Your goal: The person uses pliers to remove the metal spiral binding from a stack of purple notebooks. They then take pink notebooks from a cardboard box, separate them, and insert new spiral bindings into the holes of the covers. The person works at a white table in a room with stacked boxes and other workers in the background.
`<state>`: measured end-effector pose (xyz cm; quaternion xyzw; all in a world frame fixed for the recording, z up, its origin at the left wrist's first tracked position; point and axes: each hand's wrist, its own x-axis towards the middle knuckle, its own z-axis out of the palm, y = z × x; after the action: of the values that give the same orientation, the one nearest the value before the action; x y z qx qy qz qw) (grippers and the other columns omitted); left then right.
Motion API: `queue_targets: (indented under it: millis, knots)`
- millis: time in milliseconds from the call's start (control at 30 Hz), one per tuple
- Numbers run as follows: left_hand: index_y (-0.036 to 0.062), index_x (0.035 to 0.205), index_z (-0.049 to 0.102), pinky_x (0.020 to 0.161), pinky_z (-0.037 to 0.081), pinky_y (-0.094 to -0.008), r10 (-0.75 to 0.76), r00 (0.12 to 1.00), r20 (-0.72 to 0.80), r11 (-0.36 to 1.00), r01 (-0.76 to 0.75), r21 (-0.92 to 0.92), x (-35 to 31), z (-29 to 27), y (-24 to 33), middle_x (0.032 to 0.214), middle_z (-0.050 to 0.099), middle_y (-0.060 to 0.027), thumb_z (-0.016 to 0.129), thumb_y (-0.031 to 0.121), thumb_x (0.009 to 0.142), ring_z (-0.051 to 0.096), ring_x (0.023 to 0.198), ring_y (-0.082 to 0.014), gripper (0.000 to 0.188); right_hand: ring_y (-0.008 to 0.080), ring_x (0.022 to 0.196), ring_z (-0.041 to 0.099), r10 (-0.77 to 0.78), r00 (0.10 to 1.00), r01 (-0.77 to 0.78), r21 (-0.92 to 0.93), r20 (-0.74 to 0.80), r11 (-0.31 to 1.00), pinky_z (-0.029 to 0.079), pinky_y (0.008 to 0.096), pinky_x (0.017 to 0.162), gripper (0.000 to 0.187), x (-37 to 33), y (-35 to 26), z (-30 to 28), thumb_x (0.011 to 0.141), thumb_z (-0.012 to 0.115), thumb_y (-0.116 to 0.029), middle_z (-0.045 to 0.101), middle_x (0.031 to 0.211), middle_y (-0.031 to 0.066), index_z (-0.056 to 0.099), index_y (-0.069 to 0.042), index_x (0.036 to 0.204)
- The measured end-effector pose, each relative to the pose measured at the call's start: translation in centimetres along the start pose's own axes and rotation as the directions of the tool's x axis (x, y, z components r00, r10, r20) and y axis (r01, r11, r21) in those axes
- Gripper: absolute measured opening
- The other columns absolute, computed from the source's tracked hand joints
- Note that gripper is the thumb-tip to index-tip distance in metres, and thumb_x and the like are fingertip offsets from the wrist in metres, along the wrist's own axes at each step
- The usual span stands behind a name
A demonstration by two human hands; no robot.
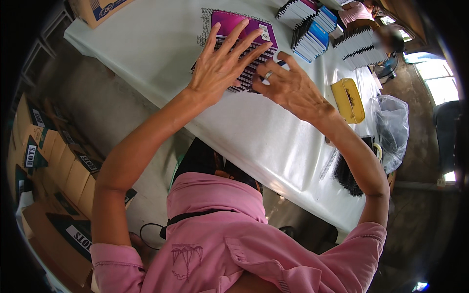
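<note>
A stack of purple spiral notebooks [227, 18] lies on the table, with rows of coil binding along its near side and loose-looking wire loops at its left edge. My left hand [211, 68] rests palm down across the stack, fingers spread over the top cover. At the stack's right side is my right hand [295, 93], wearing a ring, its fingers bent in against the bound edges. A small dark blue piece shows between its fingers; what it is I cannot make out.
The table [244, 132] has a pale covering. Stacks of blue notebooks [311, 40] and white bound books [359, 49] stand far right. Nearer are a yellow container [348, 100], black coils [346, 177] and a clear plastic bag [392, 129]. Cartons [63, 168] fill the left floor. Another person [357, 13] sits beyond.
</note>
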<state>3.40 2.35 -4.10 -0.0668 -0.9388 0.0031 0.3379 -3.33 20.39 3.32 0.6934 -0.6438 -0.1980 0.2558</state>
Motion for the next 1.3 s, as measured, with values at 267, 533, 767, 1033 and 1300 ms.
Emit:
queue_targets:
  millis: [267, 533, 767, 1033, 1300]
  knots:
    - [0.0292, 0.147, 0.038, 0.116, 0.020, -0.0562, 0.008, 1.000, 0.001, 1.000, -0.008, -0.009, -0.2, 0.4, 0.3, 0.152, 0.034, 0.0020, 0.085, 0.028, 0.055, 0.022, 0.145, -0.0258, 0.104, 0.0101, 0.105, 0.053, -0.132, 0.991, 0.132, -0.012, 0.035, 0.991, 0.039, 0.0301, 0.097, 0.015, -0.4, 0.1, 1.8, 0.076, 0.065, -0.012, 0.059, 0.089, -0.0053, 0.070, -0.018, 0.089]
    - [0.0281, 0.147, 0.039, 0.116, 0.020, -0.0557, 0.025, 0.999, -0.048, 0.996, -0.020, 0.091, -0.6, 1.1, 0.1, 0.150, 0.036, 0.0047, 0.075, 0.017, 0.069, 0.022, 0.145, -0.0249, 0.086, 0.0134, 0.111, 0.056, 0.130, 0.790, -0.178, 0.021, 0.599, 0.984, 0.040, 0.0292, 0.098, 0.016, 2.8, -2.4, -1.2, 0.076, 0.066, -0.008, 0.064, 0.104, 0.0028, 0.070, -0.015, 0.090]
    - [0.0297, 0.150, 0.031, 0.115, 0.022, -0.0556, 0.015, 1.000, -0.026, 0.998, -0.013, 0.062, -0.8, 1.6, 0.4, 0.155, 0.027, 0.0050, 0.087, 0.033, 0.049, 0.022, 0.144, -0.0258, 0.115, 0.0138, 0.116, 0.049, -0.106, 0.994, 0.108, -0.057, 0.033, 0.993, 0.034, 0.0337, 0.109, 0.019, -0.1, 0.5, 1.6, 0.078, 0.066, -0.016, 0.059, 0.108, -0.0052, 0.069, -0.022, 0.096]
    - [0.0307, 0.150, 0.031, 0.114, 0.024, -0.0560, 0.018, 0.999, -0.041, 0.998, -0.015, 0.063, -0.8, 1.8, 0.4, 0.154, 0.028, 0.0044, 0.087, 0.033, 0.050, 0.024, 0.143, -0.0261, 0.115, 0.0131, 0.106, 0.055, -0.149, 0.987, 0.150, -0.023, 0.054, 0.988, 0.040, 0.0307, 0.096, 0.011, 0.2, 0.2, 2.0, 0.076, 0.067, -0.016, 0.062, 0.094, -0.0051, 0.071, -0.019, 0.086]
    - [0.0306, 0.151, 0.028, 0.113, 0.024, -0.0564, 0.017, 0.999, -0.036, 0.996, -0.014, 0.087, -0.8, 1.7, 0.6, 0.154, 0.029, 0.0036, 0.086, 0.033, 0.049, 0.025, 0.143, -0.0261, 0.117, 0.0167, 0.078, 0.067, 0.019, 0.753, -0.145, 0.138, 0.657, 0.980, 0.050, 0.0300, 0.068, 0.004, 3.9, -2.6, -0.2, 0.081, 0.068, -0.014, 0.068, 0.081, 0.0045, 0.068, -0.010, 0.080]
